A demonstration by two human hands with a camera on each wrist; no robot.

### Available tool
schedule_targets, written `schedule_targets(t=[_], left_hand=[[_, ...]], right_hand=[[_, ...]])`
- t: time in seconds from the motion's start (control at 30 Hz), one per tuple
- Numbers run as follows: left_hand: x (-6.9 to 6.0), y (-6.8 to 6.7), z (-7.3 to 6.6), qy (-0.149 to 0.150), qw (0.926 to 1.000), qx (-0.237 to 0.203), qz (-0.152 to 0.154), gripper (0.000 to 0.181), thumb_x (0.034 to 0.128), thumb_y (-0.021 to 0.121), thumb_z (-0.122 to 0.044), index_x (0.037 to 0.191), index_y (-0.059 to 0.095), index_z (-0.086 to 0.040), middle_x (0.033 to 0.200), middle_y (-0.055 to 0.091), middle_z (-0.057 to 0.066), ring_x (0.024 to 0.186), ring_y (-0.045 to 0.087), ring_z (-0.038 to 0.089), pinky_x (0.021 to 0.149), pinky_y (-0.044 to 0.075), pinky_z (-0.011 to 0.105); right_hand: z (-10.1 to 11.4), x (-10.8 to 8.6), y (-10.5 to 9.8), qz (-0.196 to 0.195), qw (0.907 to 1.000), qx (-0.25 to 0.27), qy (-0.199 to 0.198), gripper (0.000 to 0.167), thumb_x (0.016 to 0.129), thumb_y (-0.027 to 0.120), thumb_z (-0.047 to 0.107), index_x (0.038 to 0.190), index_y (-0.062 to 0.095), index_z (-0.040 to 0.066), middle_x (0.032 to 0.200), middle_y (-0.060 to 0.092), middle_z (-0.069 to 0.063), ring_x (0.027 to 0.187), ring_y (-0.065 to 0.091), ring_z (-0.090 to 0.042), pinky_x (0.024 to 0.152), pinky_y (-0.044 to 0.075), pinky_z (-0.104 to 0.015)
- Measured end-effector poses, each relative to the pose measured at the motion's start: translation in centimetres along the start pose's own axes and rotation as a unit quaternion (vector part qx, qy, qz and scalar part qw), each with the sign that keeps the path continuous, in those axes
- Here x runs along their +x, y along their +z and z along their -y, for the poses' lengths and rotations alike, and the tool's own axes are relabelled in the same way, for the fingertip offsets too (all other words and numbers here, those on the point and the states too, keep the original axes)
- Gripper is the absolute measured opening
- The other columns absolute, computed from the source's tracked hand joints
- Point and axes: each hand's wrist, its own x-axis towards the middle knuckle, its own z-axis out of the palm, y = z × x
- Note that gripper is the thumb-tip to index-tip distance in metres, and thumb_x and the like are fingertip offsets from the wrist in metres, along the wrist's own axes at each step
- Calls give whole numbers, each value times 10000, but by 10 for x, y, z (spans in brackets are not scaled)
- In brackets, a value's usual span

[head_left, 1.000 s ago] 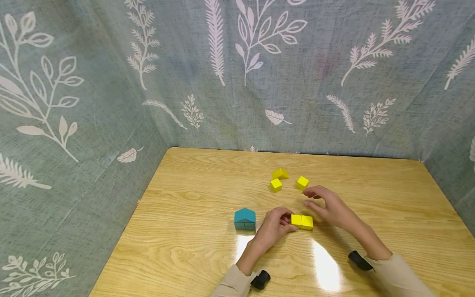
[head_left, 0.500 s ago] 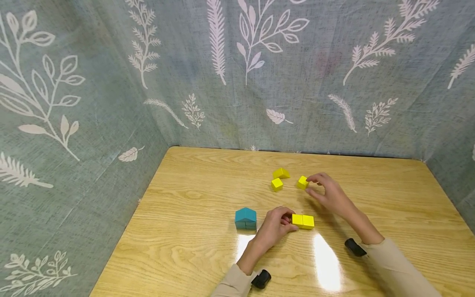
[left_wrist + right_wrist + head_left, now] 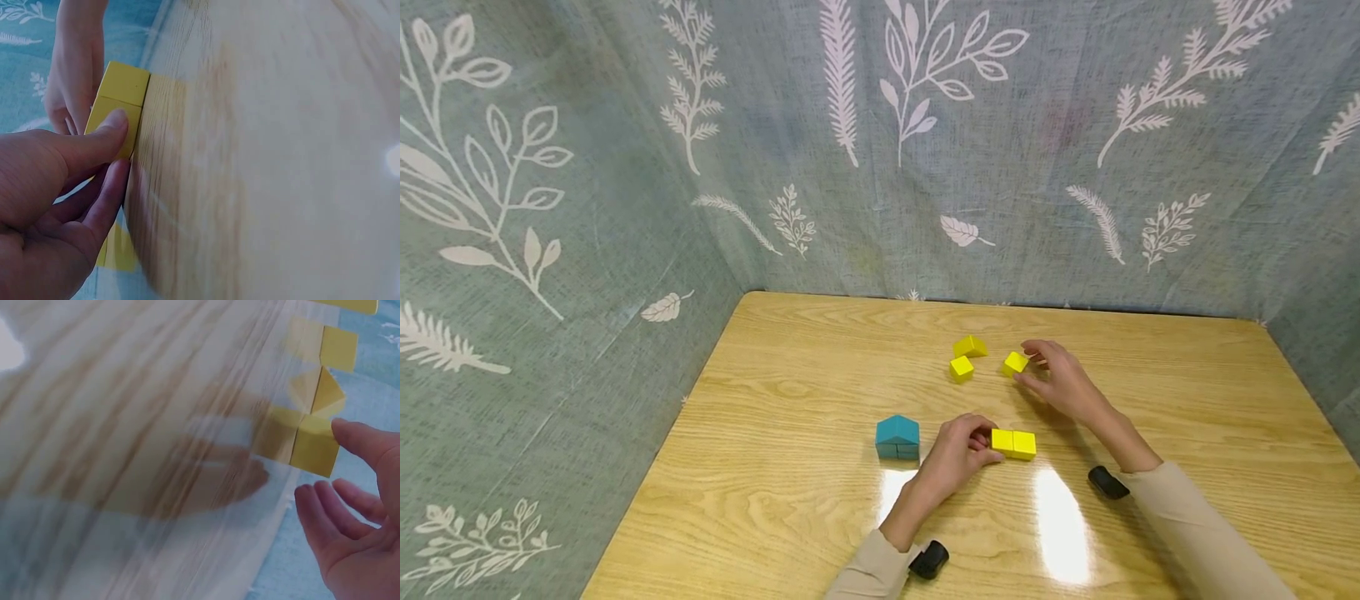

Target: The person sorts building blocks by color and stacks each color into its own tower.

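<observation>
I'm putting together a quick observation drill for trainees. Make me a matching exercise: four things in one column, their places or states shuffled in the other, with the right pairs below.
Column one
1. Left hand
2. Teal stack
3. Right hand
4. Yellow triangular block

Column two
A. Farthest from the person of all the blocks
B. At a lone yellow cube, not closed round it
C. Thumb on one of two yellow blocks set side by side
D. Leftmost in the head view, with a peaked top

Right pairs: 1-C, 2-D, 3-B, 4-A

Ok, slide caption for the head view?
Left hand pinches one of two adjacent yellow cubes; right hand beside another cube.
</observation>
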Motion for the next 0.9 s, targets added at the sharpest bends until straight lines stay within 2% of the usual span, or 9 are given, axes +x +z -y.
schedule_targets(t=[0.23,0.6,0.9], left_hand=[[1,1,-1,-24,10000,-56,-40,280,846,840,-35,1095,720,10,983,693,69,809,627,48,723,531,116],[0,0,0,-87,9999,-97,-60,268,852,838,-45,1087,720,5,967,684,47,787,576,-18,718,529,116],[2,2,3,-109,9996,-257,-70,263,835,845,-10,1064,719,17,951,689,75,791,608,48,720,539,140]], right_hand=[[0,4,3,111,9994,249,205,341,915,737,-56,1216,599,-136,1119,654,-296,994,673,-436,858,584,-530],[-1,3,3,207,9970,564,495,330,913,750,-34,1207,612,-95,1123,664,-269,1022,678,-411,897,577,-512],[5,-9,-6,263,9949,791,562,333,915,759,-17,1215,626,-72,1141,669,-246,1039,674,-406,894,583,-491]])
